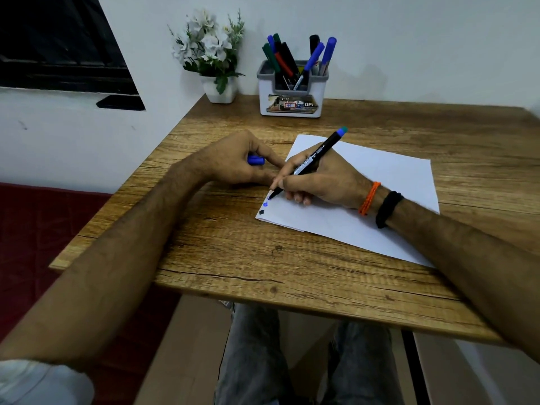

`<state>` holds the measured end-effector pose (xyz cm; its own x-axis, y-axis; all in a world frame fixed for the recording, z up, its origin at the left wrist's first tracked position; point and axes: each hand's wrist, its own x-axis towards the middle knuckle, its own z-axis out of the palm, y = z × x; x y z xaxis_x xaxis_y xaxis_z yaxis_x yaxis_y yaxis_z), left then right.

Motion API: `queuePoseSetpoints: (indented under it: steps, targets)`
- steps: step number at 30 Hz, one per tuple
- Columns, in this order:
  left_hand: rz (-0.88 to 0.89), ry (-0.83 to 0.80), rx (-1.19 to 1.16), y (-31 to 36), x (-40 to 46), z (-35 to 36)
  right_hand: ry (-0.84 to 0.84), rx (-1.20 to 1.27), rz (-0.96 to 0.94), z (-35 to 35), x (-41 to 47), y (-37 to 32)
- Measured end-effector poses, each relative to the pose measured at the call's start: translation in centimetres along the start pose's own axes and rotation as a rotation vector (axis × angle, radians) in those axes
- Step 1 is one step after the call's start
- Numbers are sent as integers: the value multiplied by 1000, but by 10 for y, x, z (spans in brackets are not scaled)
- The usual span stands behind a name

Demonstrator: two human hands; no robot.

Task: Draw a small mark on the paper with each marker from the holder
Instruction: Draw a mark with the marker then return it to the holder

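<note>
1. Paper lies flat on the wooden surface, turned at an angle, with its near left corner towards the person.
2. Two small marks sit at that corner: a blue mark and, just nearer the person, a black mark.
3. Of the hands, the right hand rests on the paper, its fingers curled round a black marker with a blue end; the tip points down at the sheet just beside the blue mark, though whether it touches cannot be told.
4. The left hand rests on the surface just left of the paper, fingers curled round a blue cap.
5. The white holder stands at the far edge of the surface, well apart from the paper, with blue, green, red and black markers upright in it.
6. A white pot of artificial flowers stands just left of the holder.
7. An orange band and a black band circle the right wrist.
</note>
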<state>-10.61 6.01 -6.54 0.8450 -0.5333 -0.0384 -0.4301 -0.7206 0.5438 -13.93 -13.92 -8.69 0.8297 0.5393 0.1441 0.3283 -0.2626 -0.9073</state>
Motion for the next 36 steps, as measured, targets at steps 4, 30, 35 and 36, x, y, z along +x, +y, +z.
queuePoseSetpoints:
  steps: [4, 30, 35, 36]
  targets:
    - [-1, 6, -1, 0, 0, 1, 20, 0, 7, 0, 0, 1]
    - [-10, 12, 10, 0, 0, 0, 68, -7, -9, 1, 1, 0]
    - [-7, 9, 10, 2, -1, 0, 68, -19, -13, 1, 0, -1]
    - [-10, 9, 9, 2, 0, 0, 80, -18, -13, 1, -1, -1]
